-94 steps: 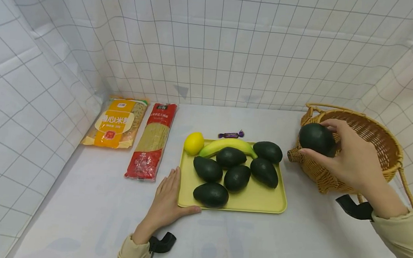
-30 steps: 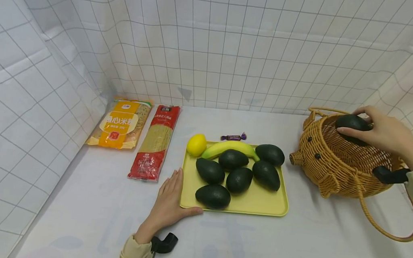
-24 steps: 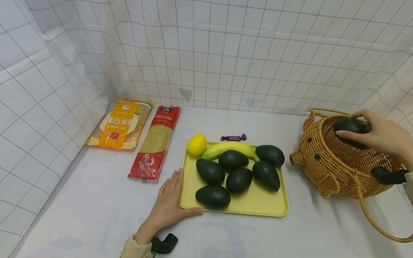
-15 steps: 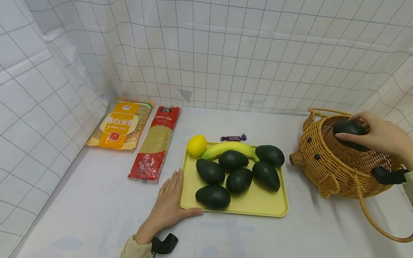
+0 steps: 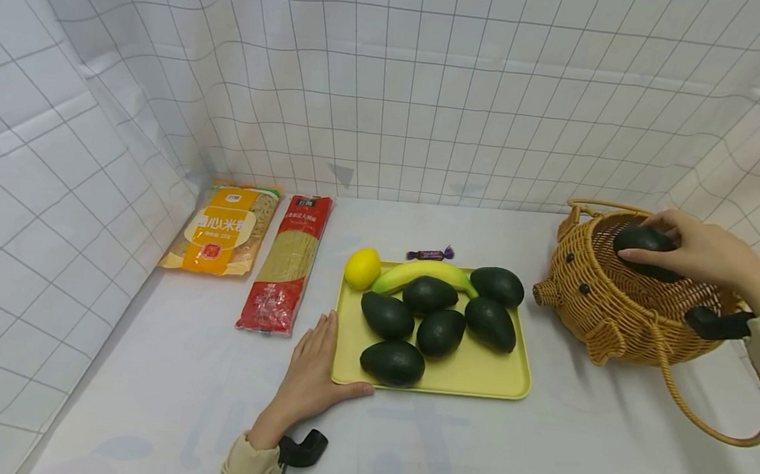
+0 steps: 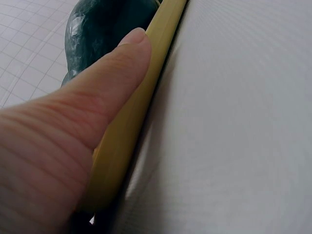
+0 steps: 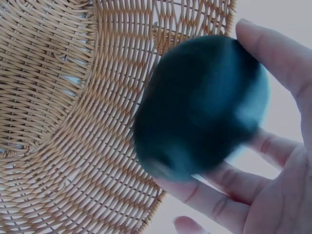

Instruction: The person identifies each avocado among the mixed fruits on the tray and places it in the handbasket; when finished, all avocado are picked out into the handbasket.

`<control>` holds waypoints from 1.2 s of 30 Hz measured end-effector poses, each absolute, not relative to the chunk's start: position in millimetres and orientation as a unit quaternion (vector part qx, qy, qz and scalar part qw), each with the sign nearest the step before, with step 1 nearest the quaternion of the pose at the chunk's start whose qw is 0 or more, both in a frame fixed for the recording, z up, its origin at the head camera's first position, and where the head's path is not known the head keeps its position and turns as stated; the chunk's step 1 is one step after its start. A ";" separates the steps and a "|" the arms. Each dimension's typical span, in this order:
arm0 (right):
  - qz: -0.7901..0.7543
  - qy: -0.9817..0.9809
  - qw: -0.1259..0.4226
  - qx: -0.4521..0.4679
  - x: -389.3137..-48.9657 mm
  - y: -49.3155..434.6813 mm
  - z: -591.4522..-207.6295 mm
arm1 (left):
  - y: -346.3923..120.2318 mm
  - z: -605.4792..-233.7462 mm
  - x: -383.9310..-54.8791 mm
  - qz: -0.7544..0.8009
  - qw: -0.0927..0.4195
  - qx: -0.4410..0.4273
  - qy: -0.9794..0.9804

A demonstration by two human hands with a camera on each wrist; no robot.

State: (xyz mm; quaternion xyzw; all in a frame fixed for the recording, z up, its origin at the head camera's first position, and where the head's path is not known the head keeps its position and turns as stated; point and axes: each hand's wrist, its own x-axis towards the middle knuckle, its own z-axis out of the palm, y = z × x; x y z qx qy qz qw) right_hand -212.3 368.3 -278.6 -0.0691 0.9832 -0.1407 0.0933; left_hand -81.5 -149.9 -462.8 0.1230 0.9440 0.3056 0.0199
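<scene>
Wicker basket (pig-shaped), right: the right hand grips a dark avocado in or just above its mouth. Yellow tray, centre: six further avocados, a yellow-green banana and, at one corner, a lemon; the left hand, fingers extended, touches its edge.

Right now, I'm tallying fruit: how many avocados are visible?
7: six avocados on the tray, one avocado in the right hand at the basket, whose inside is partly hidden.
</scene>
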 end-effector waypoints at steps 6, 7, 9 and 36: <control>-0.148 0.984 0.048 -0.081 -204.8 368.4 -272.6 | -149.7 -460.7 -82.0 0.301 0.027 0.122 0.945; -0.150 0.984 0.037 -0.083 -203.0 367.7 -271.3 | -149.6 -460.0 -81.9 0.302 0.025 0.123 0.945; -0.149 0.985 0.018 -0.087 -199.0 365.4 -269.1 | -149.5 -458.8 -81.9 0.304 0.023 0.124 0.944; -0.172 0.932 -0.198 -0.249 -116.3 255.9 -298.2 | -148.8 -462.1 -81.9 0.305 0.011 0.128 0.944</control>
